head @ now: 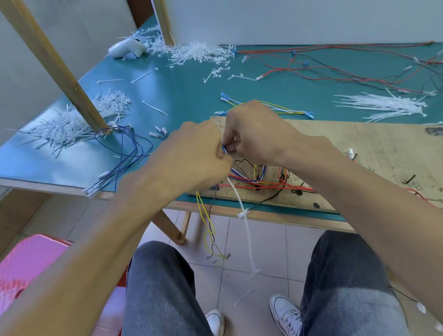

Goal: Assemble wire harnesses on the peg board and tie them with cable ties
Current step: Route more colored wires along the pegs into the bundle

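Two hands meet over the peg board's (366,146) near-left corner: left hand (189,156) and right hand (254,133) each hold a tight pinching grip on the wire bundle (224,150). White cable ties (242,205) dangle past the desk's (186,88) front edge; bare teal desk lies beyond the board.

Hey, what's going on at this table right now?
A seated person is bundling wires at the near edge of the wooden board. The left hand and right hand meet there, fingertips pinching the wires between them. A white cable tie dangles below the hands, not yet closed round anything visible. Heaps of spare ties and loose red wires lie on the green table.
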Tool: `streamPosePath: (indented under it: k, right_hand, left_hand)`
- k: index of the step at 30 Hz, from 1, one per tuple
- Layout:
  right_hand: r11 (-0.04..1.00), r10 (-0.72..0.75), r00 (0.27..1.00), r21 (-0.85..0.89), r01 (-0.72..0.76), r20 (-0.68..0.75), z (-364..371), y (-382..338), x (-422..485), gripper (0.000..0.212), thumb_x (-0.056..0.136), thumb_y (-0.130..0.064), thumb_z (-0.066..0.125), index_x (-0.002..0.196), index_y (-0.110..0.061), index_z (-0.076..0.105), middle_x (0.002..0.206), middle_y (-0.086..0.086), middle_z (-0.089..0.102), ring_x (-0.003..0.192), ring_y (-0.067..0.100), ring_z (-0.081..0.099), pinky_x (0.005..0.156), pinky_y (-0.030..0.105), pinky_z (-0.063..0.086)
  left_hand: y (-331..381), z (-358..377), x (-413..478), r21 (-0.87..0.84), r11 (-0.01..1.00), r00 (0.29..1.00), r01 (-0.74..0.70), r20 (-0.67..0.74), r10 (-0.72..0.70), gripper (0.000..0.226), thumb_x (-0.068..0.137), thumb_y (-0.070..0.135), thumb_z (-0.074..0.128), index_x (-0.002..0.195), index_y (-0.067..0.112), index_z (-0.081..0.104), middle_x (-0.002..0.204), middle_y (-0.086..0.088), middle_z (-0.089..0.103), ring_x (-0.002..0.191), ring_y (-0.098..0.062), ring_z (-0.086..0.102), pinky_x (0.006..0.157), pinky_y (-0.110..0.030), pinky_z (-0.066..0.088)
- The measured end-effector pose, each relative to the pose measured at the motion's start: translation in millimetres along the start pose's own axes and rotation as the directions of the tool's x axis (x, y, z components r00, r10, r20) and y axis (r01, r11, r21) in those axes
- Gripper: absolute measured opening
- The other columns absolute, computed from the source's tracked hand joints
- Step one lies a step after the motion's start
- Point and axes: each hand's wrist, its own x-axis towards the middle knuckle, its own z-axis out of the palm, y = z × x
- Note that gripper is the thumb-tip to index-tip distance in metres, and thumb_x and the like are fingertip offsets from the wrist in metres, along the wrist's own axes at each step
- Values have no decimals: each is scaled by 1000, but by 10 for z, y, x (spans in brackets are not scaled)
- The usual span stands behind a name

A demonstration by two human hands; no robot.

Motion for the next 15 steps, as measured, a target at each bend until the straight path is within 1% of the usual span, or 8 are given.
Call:
streamPosePath:
  k: [2,5,7,9,10,12,13,15]
  right_hand:
    - [998,-29,996,-50,33,84,-54,-16,-15,19,83,-9,64,87,-13,82,74,18,64,78,37,57,73,45,55]
    - [990,-26,985,-129,49,170,-128,-55,-93,18,92,-12,56,84,-13,72,91,13,66,95,35,59,85,47,53]
    - [982,-12,991,-188,36,130,-189,-81,-224,17,101,-21,52,101,-15,69,106,8,66,110,33,55,92,47,48]
    - [991,4,1000,-131,-5,-8,-229,-113,-453,23,106,-30,52,120,-17,66,118,4,65,118,30,52,97,47,46]
    - [999,37,995,-25,-39,-93,-238,-151,-611,25,106,-32,52,121,-19,66,117,1,65,116,28,53,96,46,46]
    - [978,146,970,173,-113,-195,-207,-252,-977,23,105,-39,51,109,-24,67,102,-6,64,100,21,55,87,45,48]
    - [967,194,964,203,-156,-184,-166,-305,-1149,26,103,-47,50,105,-27,66,96,-10,62,95,19,53,83,45,48]
    - [956,253,959,188,-226,-132,-52,-387,-1399,35,97,-62,47,99,-31,64,91,-14,60,93,18,52,79,41,47]
  left_hand:
    - [50,31,10,-37,999,1000,0,5,1,21,86,28,62,69,17,65,61,-5,58,66,-29,60,60,-40,53]
    - [96,88,29,-68,998,999,17,41,-14,25,89,28,61,66,17,61,58,-2,52,64,-24,56,51,-31,39]
    - [112,123,25,-75,997,998,20,66,-15,24,86,24,61,63,21,56,60,-1,50,63,-25,53,52,-31,36]
    - [119,157,12,-72,997,997,25,78,-19,17,83,24,60,67,19,62,64,-4,53,69,-32,56,58,-34,44]
    - [126,172,1,-69,997,997,26,75,-21,16,83,25,60,69,17,63,66,-5,54,71,-35,58,61,-36,48]
    - [149,187,-8,-61,998,998,18,58,-14,19,82,26,59,67,14,63,66,-8,56,72,-37,60,64,-39,53]
    - [165,184,-4,-54,998,999,16,50,-13,20,81,25,59,66,14,64,66,-8,58,73,-37,61,64,-39,54]
    - [191,173,10,-40,999,998,21,52,-19,19,80,23,60,65,12,67,63,-6,58,72,-34,61,60,-37,52]
